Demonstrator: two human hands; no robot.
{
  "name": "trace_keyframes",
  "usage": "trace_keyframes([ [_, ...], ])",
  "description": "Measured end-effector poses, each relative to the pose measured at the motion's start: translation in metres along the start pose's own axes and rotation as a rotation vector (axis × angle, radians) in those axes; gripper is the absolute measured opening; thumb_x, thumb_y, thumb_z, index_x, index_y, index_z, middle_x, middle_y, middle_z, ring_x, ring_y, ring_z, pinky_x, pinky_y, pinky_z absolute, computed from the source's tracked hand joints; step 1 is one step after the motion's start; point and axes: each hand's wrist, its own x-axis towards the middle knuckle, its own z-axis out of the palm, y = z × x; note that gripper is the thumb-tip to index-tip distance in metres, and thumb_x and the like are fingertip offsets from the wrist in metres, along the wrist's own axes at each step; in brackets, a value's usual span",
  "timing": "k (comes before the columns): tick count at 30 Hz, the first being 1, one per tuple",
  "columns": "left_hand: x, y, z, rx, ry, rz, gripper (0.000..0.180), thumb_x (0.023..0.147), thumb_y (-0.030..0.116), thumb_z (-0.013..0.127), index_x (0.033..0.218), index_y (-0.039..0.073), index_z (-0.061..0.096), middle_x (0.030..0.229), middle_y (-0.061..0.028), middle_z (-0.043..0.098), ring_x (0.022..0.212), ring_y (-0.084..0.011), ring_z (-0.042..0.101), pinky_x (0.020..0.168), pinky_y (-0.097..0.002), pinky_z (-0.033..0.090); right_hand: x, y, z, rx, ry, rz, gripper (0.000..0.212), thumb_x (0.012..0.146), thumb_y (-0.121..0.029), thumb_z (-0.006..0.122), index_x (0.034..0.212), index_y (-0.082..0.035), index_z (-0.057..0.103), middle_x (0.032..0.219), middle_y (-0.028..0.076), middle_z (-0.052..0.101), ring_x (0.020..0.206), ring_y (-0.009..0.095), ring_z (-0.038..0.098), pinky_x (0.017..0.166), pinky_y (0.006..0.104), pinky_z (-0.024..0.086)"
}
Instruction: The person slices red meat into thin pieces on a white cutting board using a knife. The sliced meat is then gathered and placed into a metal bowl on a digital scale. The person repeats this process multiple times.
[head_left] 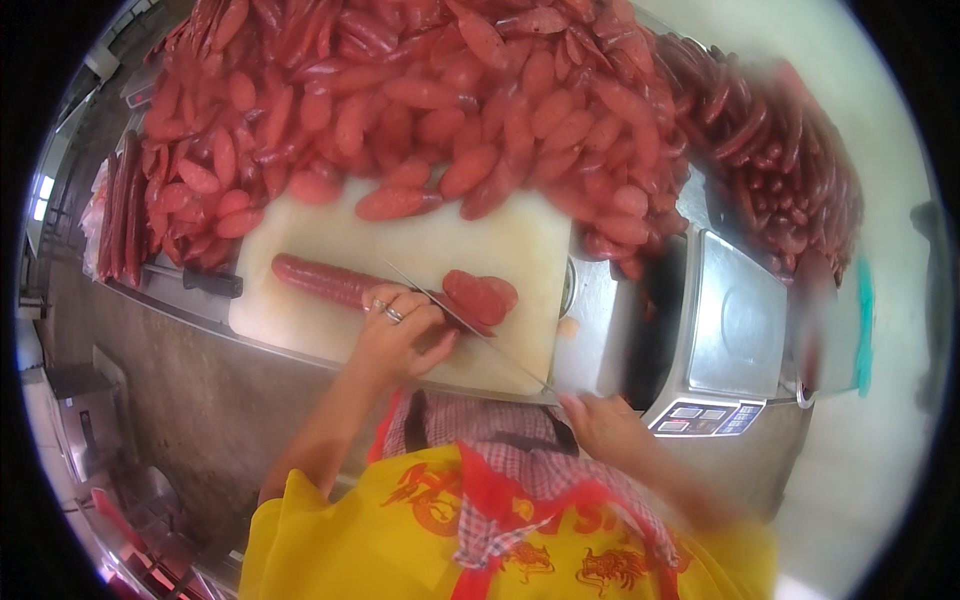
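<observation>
A long dark red sausage point(318, 281) lies across the white cutting board point(300, 228). My left hand point(397, 330), with a ring on one finger, is closed on the sausage near its right end. In my right hand point(605, 427) is the handle of a knife, whose long thin blade point(485, 338) slants up and left over the board. The blade passes just right of my left fingertips, at the sausage's cut end. Several oval sausage slices point(481, 298) lie together right of the blade. My right fingers are partly blurred, and the knife handle is mostly hidden.
A big heap of cut sausage slices point(420, 120) covers the far side of the board. Whole sausages point(775, 150) are piled at the far right, others point(122, 205) at the left. A digital scale point(738, 315) stands on the right; a black handle point(213, 283) lies left of the board.
</observation>
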Motion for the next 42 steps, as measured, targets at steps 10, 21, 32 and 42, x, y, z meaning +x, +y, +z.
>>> trace_keyframes([
  [10,-0.008,-0.003,-0.006,0.172,0.089,0.05,0.028,0.064,0.013,0.075,0.088,0.016,0.06,0.094,-0.0017,0.056,0.09,-0.0248,0.054,0.076,-0.0399,0.036,0.049,-0.024,0.007,0.053,0.076,-0.139,0.04,0.102,-0.03,0.036,0.102,-0.001,0.063,0.074,0.025,0.063,0.068,0.045,0.062,0.063,0.0516,0.051],
  [21,-0.008,-0.002,-0.006,0.087,0.024,-0.103,0.027,0.063,0.015,0.074,0.085,0.014,0.058,0.091,-0.0029,0.057,0.087,-0.0261,0.053,0.074,-0.042,0.034,0.016,-0.02,0.004,-0.011,-0.094,0.038,0.042,0.101,-0.035,0.04,0.1,0.002,0.061,0.075,0.025,0.063,0.069,0.044,0.063,0.063,0.0505,0.051],
  [32,-0.019,-0.017,-0.021,0.114,0.07,-0.027,0.032,0.061,0.015,0.076,0.089,0.016,0.059,0.097,-0.0033,0.056,0.093,-0.0267,0.053,0.077,-0.0418,0.036,0.025,-0.029,0.009,-0.012,0.014,-0.115,0.042,0.101,-0.035,0.039,0.1,0.0,0.061,0.078,0.025,0.063,0.072,0.043,0.063,0.061,0.0513,0.05],
  [42,-0.019,-0.021,-0.022,0.01,0.004,-0.09,0.029,0.057,0.011,0.074,0.082,0.015,0.059,0.085,-0.0024,0.056,0.086,-0.0255,0.051,0.078,-0.0394,0.035,0.022,-0.036,0.023,0.104,-0.075,0.211,0.057,0.1,-0.045,0.039,0.081,0.003,0.064,0.074,0.027,0.063,0.073,0.046,0.062,0.065,0.0496,0.051],
])
